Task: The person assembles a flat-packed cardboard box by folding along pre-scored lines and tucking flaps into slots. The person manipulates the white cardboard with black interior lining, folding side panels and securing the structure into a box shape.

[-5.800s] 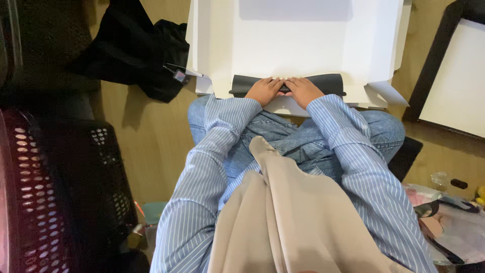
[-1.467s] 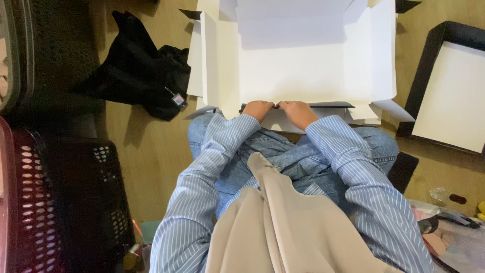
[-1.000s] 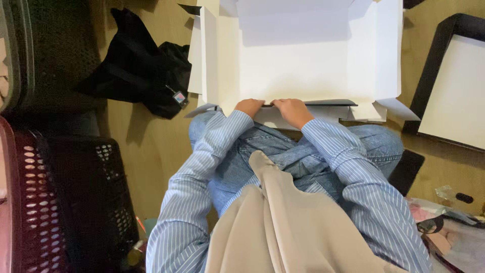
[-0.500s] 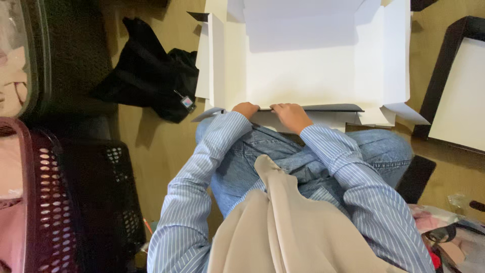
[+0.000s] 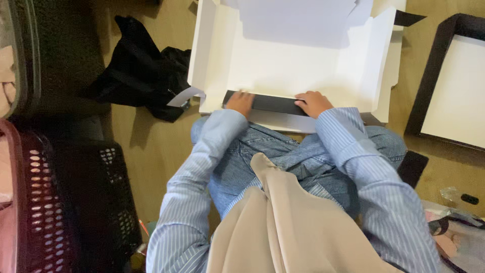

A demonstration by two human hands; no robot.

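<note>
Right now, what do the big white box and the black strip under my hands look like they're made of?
The large white open box looks like matte cardboard: thin flat walls, crisp folds, loose corner flaps. The black strip along its near edge seems to be the same board's dark outer face folded in, flat and dull, though that is uncertain. The left hand and right hand press on it.

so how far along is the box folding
Side walls of the white box already stand. Both hands, left and right, press on the dark front flap at the near edge. That flap isn't upright yet and the lid at the far edge is open.
</note>
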